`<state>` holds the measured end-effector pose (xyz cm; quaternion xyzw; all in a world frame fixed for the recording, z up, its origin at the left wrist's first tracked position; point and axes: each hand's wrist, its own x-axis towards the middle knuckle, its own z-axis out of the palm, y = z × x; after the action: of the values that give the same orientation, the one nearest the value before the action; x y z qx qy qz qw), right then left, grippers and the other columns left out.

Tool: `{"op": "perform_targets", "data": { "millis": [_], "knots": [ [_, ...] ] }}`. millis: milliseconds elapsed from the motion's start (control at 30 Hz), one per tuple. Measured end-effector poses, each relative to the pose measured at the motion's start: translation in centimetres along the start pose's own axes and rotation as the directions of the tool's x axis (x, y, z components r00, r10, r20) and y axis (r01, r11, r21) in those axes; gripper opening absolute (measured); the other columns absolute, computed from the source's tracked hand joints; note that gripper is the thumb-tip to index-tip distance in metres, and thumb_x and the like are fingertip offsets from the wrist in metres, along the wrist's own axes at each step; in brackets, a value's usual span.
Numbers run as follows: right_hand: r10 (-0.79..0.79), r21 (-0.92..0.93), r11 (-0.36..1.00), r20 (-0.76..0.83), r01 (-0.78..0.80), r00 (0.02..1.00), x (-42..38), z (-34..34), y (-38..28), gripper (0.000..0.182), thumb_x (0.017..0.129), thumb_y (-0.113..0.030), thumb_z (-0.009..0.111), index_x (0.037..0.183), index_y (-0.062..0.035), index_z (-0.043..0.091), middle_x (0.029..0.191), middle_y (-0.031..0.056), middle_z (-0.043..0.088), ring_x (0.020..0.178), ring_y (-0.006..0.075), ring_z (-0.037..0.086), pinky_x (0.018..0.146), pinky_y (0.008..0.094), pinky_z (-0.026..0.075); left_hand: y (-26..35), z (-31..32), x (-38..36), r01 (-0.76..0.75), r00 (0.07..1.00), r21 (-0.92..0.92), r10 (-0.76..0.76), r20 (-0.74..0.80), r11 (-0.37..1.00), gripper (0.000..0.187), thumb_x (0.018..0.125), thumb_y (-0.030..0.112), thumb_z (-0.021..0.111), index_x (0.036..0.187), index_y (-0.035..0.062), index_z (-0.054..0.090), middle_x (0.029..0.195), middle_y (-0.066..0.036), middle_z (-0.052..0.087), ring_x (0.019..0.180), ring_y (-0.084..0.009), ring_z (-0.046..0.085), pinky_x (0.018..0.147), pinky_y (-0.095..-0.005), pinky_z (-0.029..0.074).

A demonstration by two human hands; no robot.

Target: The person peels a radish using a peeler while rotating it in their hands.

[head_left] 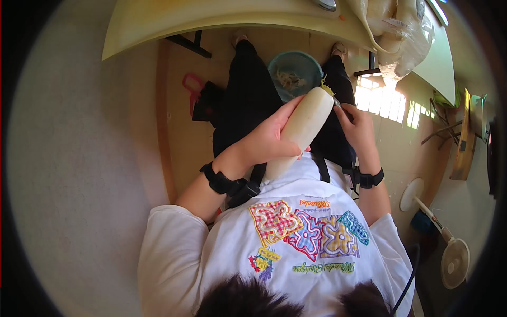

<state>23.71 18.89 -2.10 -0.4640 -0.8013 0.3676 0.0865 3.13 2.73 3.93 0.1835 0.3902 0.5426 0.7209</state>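
My left hand is wrapped round a thick white daikon radish, which slants up and away from my lap. Leafy yellow-green stubs show at its far end. Close by that end, my right hand grips a small tool with a shiny metal tip; the fingers cover most of it, so I cannot tell its kind. Below the radish's far end, a blue-green basin stands on the floor between my legs, with pale peelings inside.
A pale table spans the space ahead. More white radishes in a clear plastic bag hang over its right edge. A black bag with pink handles lies on the floor at left. A fan and a wooden board are at right.
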Motion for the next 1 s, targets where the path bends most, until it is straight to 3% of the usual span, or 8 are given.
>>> {"op": "perform_targets", "data": {
  "millis": [133, 467, 533, 667, 1000],
  "knots": [
    [0.01, -0.036, 0.999, 0.006, -0.01, 1.0, -0.5, -0.7, -1.6, 0.028, 0.092, -0.029, 0.071, 0.1, -0.0019, 0.073, 0.067, 0.0144, 0.063, 0.057, 0.0248, 0.057, 0.057, 0.0353, 0.045, -0.5, -0.2, 0.4, 0.021, 0.999, -0.006, -0.021, -0.027, 1.0, 0.1, 0.07, 0.006, 0.068, 0.158, 0.0083, 0.019, 0.111, -0.01, 0.057, 0.088, -0.0201, 0.065, 0.072, -0.0352, 0.056],
    [0.027, 0.058, 0.998, 0.023, -0.029, 0.999, -0.1, -1.5, -3.2, 0.028, 0.091, -0.027, 0.073, 0.099, -0.0011, 0.072, 0.075, 0.0154, 0.067, 0.063, 0.0276, 0.062, 0.059, 0.035, 0.047, -0.5, -0.8, 0.0, -0.012, 0.999, -0.002, 0.012, -0.042, 1.0, 0.101, 0.072, 0.006, 0.07, 0.158, 0.0095, 0.019, 0.122, -0.011, 0.057, 0.092, -0.0216, 0.066, 0.074, -0.036, 0.057],
    [-0.049, 0.047, 0.998, -0.014, 0.05, 0.999, -0.2, -1.5, -3.1, 0.028, 0.091, -0.028, 0.073, 0.099, -0.0012, 0.072, 0.074, 0.0151, 0.066, 0.062, 0.027, 0.061, 0.059, 0.0352, 0.047, -0.7, -0.9, 0.0, -0.021, 0.998, -0.04, 0.019, -0.052, 0.999, 0.102, 0.072, 0.005, 0.071, 0.159, 0.0102, 0.018, 0.125, -0.012, 0.057, 0.092, -0.0221, 0.066, 0.074, -0.0358, 0.057],
    [-0.021, 0.022, 1.0, 0.01, 0.02, 1.0, -0.3, -1.7, -3.4, 0.027, 0.09, -0.028, 0.073, 0.098, -0.0012, 0.072, 0.075, 0.0154, 0.066, 0.062, 0.0282, 0.062, 0.059, 0.0359, 0.046, -0.8, -1.1, 0.1, -0.022, 0.999, -0.039, 0.02, -0.04, 0.999, 0.102, 0.072, 0.005, 0.072, 0.159, 0.01, 0.017, 0.125, -0.013, 0.056, 0.093, -0.0226, 0.066, 0.074, -0.0359, 0.057],
    [-0.171, 0.014, 0.985, -0.076, 0.173, 0.982, -0.9, -2.3, -4.6, 0.021, 0.088, -0.023, 0.075, 0.095, -0.0038, 0.073, 0.075, 0.0142, 0.067, 0.062, 0.0282, 0.063, 0.057, 0.036, 0.047, -0.7, -1.3, 0.6, -0.092, 0.994, -0.02, 0.091, -0.057, 0.996, 0.098, 0.077, 0.01, 0.072, 0.158, 0.008, 0.017, 0.119, -0.012, 0.055, 0.096, -0.021, 0.064, 0.078, -0.034, 0.057]
  ]
}}
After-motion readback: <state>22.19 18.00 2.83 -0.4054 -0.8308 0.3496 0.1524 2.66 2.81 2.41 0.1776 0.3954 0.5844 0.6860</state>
